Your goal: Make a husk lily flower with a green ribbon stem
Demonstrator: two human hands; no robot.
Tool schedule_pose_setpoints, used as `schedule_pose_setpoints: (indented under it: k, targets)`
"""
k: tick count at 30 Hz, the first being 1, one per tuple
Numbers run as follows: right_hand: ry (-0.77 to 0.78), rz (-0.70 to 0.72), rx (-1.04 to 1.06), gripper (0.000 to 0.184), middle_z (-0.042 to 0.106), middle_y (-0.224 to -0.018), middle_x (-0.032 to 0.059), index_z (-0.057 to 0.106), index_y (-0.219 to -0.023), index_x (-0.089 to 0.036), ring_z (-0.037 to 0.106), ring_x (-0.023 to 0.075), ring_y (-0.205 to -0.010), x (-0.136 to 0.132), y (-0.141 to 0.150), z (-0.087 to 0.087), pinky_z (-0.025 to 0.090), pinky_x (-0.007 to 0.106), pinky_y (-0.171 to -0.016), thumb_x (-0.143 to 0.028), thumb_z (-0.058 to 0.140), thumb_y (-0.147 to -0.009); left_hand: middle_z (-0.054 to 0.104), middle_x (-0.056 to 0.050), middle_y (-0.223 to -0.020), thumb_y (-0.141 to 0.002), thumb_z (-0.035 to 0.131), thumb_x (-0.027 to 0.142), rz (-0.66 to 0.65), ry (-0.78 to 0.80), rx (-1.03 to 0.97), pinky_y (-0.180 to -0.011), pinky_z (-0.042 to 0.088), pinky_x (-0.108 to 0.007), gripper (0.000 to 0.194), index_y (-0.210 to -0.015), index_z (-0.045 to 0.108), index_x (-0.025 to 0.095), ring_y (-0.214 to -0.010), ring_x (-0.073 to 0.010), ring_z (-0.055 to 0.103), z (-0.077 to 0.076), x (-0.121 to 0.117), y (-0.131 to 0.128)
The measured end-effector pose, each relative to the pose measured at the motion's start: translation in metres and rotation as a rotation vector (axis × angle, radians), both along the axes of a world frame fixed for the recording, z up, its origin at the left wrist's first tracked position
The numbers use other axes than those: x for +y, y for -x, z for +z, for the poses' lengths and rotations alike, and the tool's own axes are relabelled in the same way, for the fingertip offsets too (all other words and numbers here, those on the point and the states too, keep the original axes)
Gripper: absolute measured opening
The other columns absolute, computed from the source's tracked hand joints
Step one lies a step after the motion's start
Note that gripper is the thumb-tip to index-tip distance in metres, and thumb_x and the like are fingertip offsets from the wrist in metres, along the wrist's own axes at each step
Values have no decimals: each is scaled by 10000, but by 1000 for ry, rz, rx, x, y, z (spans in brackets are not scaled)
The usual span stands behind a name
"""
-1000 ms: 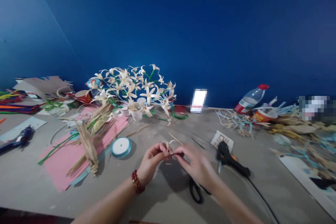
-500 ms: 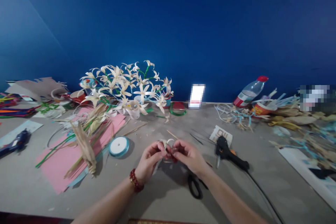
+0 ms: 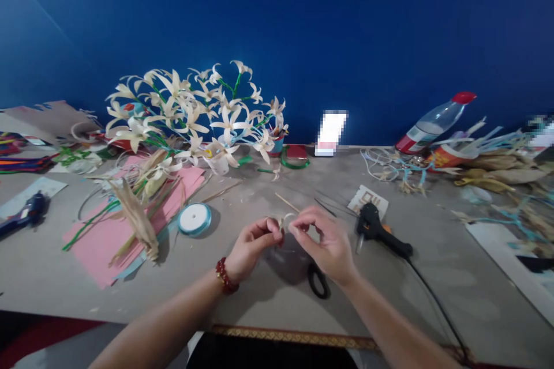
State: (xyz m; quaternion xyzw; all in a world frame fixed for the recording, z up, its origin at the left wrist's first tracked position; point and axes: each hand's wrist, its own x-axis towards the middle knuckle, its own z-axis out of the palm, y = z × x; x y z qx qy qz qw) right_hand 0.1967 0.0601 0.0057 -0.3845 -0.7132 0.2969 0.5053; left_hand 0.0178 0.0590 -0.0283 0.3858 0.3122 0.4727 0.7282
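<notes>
My left hand [image 3: 257, 245], with a dark red bead bracelet at the wrist, pinches a small pale flower [image 3: 282, 222] by its base. Thumb and forefinger of my right hand [image 3: 326, 239] are closed at a curled petal [image 3: 289, 217] of that flower. Most of the flower is hidden by my fingers. Below my right hand lies a pair of scissors [image 3: 318, 282], only a black handle loop showing. A thin stick [image 3: 286, 202] rests just beyond the fingers. To the right is a black glue gun [image 3: 381, 233], its nozzle over the table.
Many pale flowers on green stems [image 3: 194, 109] stand at the back left. A ribbon spool [image 3: 194, 219] sits near pink paper [image 3: 93, 253] with dried husks [image 3: 136, 219]. A blue glue gun [image 3: 26, 213] lies far left. A bottle [image 3: 435, 121] leans at the back right.
The view has tipped downward, showing the table's front edge. My right hand has shifted slightly away from the left, its fingers more raised, and a red item between the hands no longer shows.
</notes>
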Motion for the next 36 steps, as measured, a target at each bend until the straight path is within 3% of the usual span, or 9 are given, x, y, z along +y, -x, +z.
schedule_pose_setpoints:
  k: [5,36]
  targets:
    - [-81,-33,-40,87,650,-768,30,653,-837,-212,607,174,-734,-1,3,3,497,300,-672,-176,586,-879,564,-10,-703,-780,739,246,-14,-10,10,-696,395,-236,154,-719,632,154,-684,-126,519,-3,-1,0]
    - [-232,-114,-152,109,657,-794,35,641,-884,-217,620,181,-747,-2,8,-3,516,311,-683,-117,606,-859,575,-19,-731,-784,737,269,-61,-19,-4,-722,409,-278,174,-734,622,147,-715,-149,540,-2,-2,0]
